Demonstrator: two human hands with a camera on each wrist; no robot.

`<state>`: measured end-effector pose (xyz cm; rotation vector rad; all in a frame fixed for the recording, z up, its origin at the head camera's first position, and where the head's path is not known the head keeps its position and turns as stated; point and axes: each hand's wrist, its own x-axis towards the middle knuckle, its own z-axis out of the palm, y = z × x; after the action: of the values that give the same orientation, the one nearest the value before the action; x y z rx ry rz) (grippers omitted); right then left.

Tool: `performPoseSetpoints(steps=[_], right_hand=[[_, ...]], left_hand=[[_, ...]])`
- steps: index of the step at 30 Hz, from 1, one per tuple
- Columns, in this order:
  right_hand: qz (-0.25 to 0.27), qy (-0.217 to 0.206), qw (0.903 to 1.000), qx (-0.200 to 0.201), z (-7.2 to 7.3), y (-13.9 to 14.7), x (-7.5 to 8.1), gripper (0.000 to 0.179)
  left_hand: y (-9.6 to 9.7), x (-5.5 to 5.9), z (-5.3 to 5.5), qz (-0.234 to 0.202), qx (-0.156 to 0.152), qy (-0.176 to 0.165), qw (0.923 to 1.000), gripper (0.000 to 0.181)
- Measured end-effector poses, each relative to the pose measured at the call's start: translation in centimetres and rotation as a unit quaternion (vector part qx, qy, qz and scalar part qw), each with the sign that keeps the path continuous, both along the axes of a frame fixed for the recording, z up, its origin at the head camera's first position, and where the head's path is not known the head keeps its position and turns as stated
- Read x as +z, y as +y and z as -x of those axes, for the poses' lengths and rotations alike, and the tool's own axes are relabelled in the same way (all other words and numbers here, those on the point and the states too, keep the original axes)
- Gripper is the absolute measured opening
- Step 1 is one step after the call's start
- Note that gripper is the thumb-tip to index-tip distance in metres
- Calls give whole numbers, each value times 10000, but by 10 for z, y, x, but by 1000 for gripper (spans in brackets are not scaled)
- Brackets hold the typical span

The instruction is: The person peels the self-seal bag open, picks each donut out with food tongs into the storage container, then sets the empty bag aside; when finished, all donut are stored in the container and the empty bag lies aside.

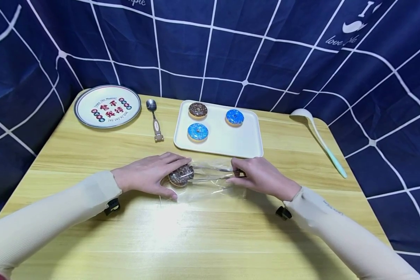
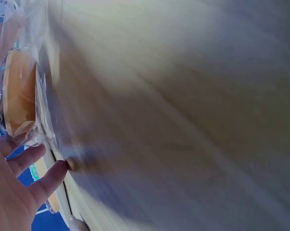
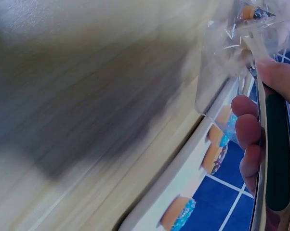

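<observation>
A chocolate-sprinkled donut (image 1: 181,176) lies inside a clear plastic bag (image 1: 213,193) on the table. My left hand (image 1: 150,174) is spread around its left side, forefinger along the far edge and thumb at the near side. In the left wrist view the donut's pale underside (image 2: 20,94) shows through the film, and straight fingertips (image 2: 53,180) reach close to the tabletop. With my right hand (image 1: 260,175) I grip metal tongs (image 1: 210,179) by their dark green handle (image 3: 278,154). Both tong arms extend left inside the bag, their tips near the donut.
Behind the bag, a white tray (image 1: 227,144) carries two blue donuts (image 1: 197,132) and a chocolate one (image 1: 198,111). A printed plate (image 1: 106,120) and a spoon (image 1: 155,120) lie at the back left; a white ladle (image 1: 318,134) with a mint handle lies right.
</observation>
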<state>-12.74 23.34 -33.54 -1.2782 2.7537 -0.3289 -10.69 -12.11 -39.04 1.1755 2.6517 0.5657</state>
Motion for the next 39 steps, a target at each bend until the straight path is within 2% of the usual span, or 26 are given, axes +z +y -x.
performPoseSetpoints(steps=[11, 18, 20, 25, 28, 34, 39], right_hand=[[143, 79, 9998, 137, 2, 8, 0, 31], [190, 136, 9996, 160, 3, 9, -1, 33], [184, 158, 9996, 156, 2, 9, -2, 33], [166, 176, 9996, 160, 2, 10, -2, 34], [172, 194, 9995, 157, 1, 10, -2, 35], [197, 255, 9993, 204, 0, 11, -4, 34], [220, 241, 9992, 223, 0, 10, -6, 34]], left_hand=[[-1, 0, 0, 14, -126, 41, 9999, 106], [-3, 2, -4, -171, 246, -302, 9991, 114], [-4, 3, -4, -307, 347, -405, 9981, 107], [-5, 3, 0, -709, 724, -610, 9930, 70], [-3, 2, 3, -865, 911, -626, 9901, 55], [3, -2, 10, -1210, 846, -421, 9881, 39], [7, -5, 17, -1623, 788, -670, 9813, 31]])
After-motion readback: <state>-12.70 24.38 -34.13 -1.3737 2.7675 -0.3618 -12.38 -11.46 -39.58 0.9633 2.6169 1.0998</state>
